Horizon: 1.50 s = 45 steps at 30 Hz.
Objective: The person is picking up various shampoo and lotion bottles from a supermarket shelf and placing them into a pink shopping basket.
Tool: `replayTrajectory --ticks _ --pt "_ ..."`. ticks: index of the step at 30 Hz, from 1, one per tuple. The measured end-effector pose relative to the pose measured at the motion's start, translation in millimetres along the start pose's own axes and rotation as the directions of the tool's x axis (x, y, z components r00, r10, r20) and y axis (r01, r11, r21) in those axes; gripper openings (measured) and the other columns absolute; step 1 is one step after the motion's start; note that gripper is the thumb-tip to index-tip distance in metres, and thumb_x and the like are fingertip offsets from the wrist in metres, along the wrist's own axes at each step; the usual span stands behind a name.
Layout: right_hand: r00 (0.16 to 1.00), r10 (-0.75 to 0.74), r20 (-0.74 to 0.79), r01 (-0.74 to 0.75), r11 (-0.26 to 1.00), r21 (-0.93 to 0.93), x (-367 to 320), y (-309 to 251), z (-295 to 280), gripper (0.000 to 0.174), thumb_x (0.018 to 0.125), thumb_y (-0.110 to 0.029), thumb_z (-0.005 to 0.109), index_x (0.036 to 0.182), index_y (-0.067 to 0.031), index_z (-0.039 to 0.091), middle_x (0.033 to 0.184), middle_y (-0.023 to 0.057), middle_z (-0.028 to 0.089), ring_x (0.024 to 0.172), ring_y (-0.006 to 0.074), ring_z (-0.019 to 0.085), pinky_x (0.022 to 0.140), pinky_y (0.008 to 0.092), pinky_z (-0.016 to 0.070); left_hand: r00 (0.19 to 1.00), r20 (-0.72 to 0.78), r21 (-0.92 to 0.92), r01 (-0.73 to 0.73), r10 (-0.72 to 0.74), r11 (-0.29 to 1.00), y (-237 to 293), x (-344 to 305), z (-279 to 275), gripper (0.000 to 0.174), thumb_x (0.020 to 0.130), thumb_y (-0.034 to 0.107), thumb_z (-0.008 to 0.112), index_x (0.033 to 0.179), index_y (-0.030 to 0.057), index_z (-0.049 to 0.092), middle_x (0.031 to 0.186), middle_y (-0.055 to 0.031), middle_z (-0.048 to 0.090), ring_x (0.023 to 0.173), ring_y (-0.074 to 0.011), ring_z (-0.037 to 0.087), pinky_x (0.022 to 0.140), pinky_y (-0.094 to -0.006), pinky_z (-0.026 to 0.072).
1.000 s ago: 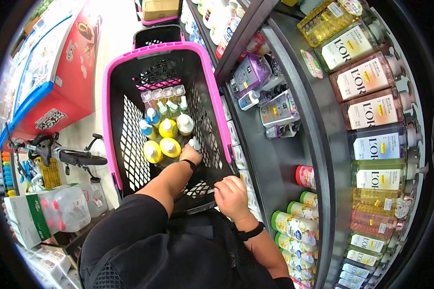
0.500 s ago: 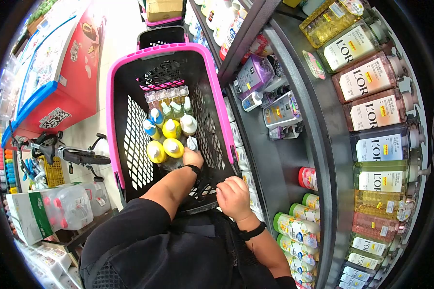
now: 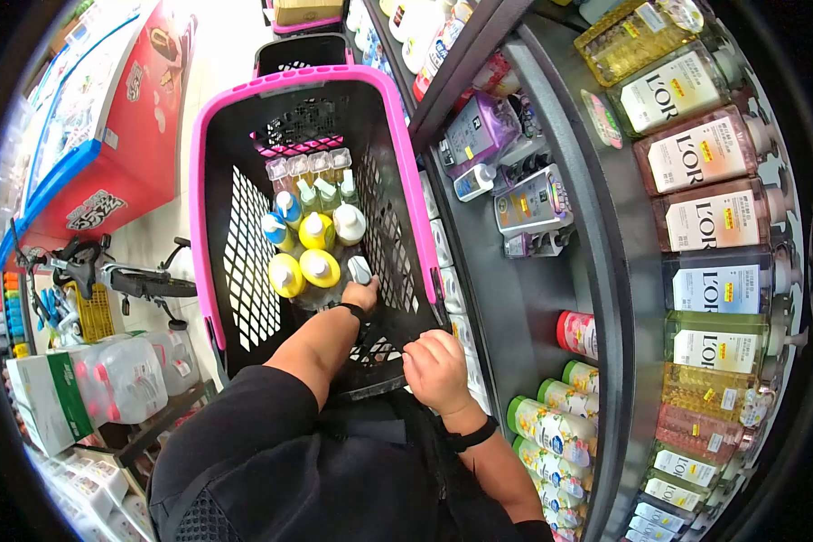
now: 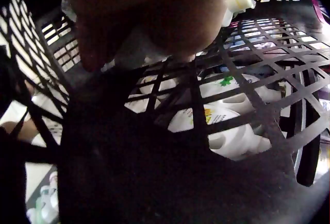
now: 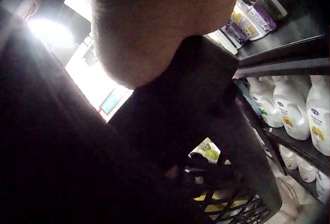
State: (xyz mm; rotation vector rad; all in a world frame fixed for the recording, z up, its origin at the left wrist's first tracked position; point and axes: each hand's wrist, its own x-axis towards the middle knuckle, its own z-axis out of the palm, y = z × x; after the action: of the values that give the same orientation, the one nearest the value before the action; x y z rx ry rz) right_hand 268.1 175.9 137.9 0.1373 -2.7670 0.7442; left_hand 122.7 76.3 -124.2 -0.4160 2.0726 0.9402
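The bottle stands upright just left of frame centre in the basket, beside the yellow bottles, with its long axis vertical and its pale cap toward the camera. The left hand curls its fingers round the bottle's lower part. At lower centre, the right hand grips the basket's near rim, fingers bent over it.

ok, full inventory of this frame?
shopping basket: 1, black with pink rim, beside the shelves
yellow-capped bottles: 3, in the basket
blue-capped bottles: 2, in the basket
held bottle: 1, white top, in the basket
L'OR bottles: many, pink, amber, clear, right shelf
chest freezer: 1, red, far left
water jugs: at least 2, clear, lower left
left hand: in the basket, gripping the held bottle
right hand: gripping the basket's near rim
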Motion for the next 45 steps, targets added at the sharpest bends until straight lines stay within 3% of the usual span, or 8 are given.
replayTrajectory --ticks 23,29,33,36,39,41,43,45 --pt "1.0 -0.029 -0.001 0.029 0.999 -0.018 -1 2 5 0.013 0.076 -0.012 0.07 0.087 -0.0066 0.064 0.085 0.0074 0.063 0.092 0.0289 0.062 0.08 0.041 0.0486 0.995 -0.085 -0.078 -0.058 0.051 0.995 -1 28 38 0.072 0.085 0.047 0.066 0.125 -0.0093 0.044 0.119 -0.033 0.062 0.113 -0.0453 0.06 0.098 -0.0484 0.0461" --pt "1.0 -0.027 -0.012 0.027 1.0 -0.017 -2 1 4 0.013 0.076 -0.011 0.07 0.087 -0.0069 0.064 0.086 0.0072 0.062 0.093 0.0282 0.062 0.08 0.0403 0.0478 0.989 0.128 -0.059 -0.063 0.07 0.996 -11 44 25 0.076 0.083 0.04 0.071 0.129 -0.0122 0.042 0.117 -0.0308 0.064 0.111 -0.0413 0.064 0.093 -0.043 0.0501" --pt "0.999 -0.017 -0.042 0.017 1.0 0.005 -2 0 2 0.012 0.074 -0.008 0.07 0.085 -0.0054 0.065 0.084 0.0089 0.063 0.089 0.031 0.062 0.082 0.0421 0.0494 0.938 0.071 -0.197 -0.321 0.34 0.926 -52 64 24 0.05 0.081 0.033 0.077 0.109 -0.0059 0.064 0.095 -0.0159 0.069 0.082 -0.0286 0.067 0.072 -0.0427 0.0535" --pt "0.998 -0.024 -0.062 0.026 0.999 0.033 -2 2 2 0.01 0.075 -0.008 0.07 0.084 -0.0056 0.065 0.084 0.0097 0.063 0.089 0.0314 0.061 0.082 0.0417 0.0496 0.908 0.416 -0.138 0.014 0.045 0.99 -26 35 -20 0.052 0.08 0.034 0.078 0.111 -0.0058 0.066 0.09 -0.0148 0.07 0.074 -0.0264 0.068 0.061 -0.0403 0.0543" --pt "0.998 -0.024 -0.062 0.028 0.997 0.076 -3 2 -2 0.011 0.075 -0.008 0.07 0.084 -0.0051 0.065 0.085 0.0106 0.063 0.09 0.0314 0.061 0.082 0.0416 0.0497 0.77 0.624 0.313 -0.4 0.131 0.862 -22 60 -41 0.041 0.08 0.03 0.077 0.103 -0.0024 0.07 0.085 -0.014 0.07 0.075 -0.0268 0.069 0.062 -0.0392 0.0547" --pt "0.997 -0.023 -0.07 0.031 0.994 0.107 -2 2 -5 0.012 0.075 -0.008 0.07 0.085 -0.0046 0.065 0.085 0.0111 0.063 0.09 0.0314 0.061 0.083 0.0417 0.0497 0.508 0.847 0.492 -0.861 0.155 0.132 5 64 -64 0.032 0.077 0.028 0.075 0.098 0.0036 0.073 0.089 -0.0128 0.072 0.074 -0.026 0.07 0.064 -0.0383 0.0553" --pt "0.997 -0.036 -0.074 0.045 0.991 0.125 -4 4 -5 0.014 0.075 -0.008 0.07 0.087 -0.0039 0.065 0.086 0.0112 0.063 0.091 0.0315 0.061 0.084 0.0418 0.0495 0.778 0.584 0.617 -0.612 0.233 0.496 88 -47 -120 0.026 0.081 0.03 0.068 0.091 0.0063 0.074 0.087 -0.0154 0.072 0.079 -0.0312 0.071 0.069 -0.0429 0.056" --pt "0.996 -0.043 -0.073 0.053 0.989 0.141 -5 5 -5 0.015 0.076 -0.009 0.069 0.089 -0.0042 0.064 0.087 0.0101 0.063 0.091 0.0309 0.06 0.085 0.0419 0.0492 0.72 0.544 0.564 -0.694 0.43 0.448 148 -81 -150 0.026 0.084 0.029 0.063 0.089 0.0047 0.072 0.086 -0.0182 0.071 0.081 -0.0343 0.069 0.072 -0.0446 0.0554"
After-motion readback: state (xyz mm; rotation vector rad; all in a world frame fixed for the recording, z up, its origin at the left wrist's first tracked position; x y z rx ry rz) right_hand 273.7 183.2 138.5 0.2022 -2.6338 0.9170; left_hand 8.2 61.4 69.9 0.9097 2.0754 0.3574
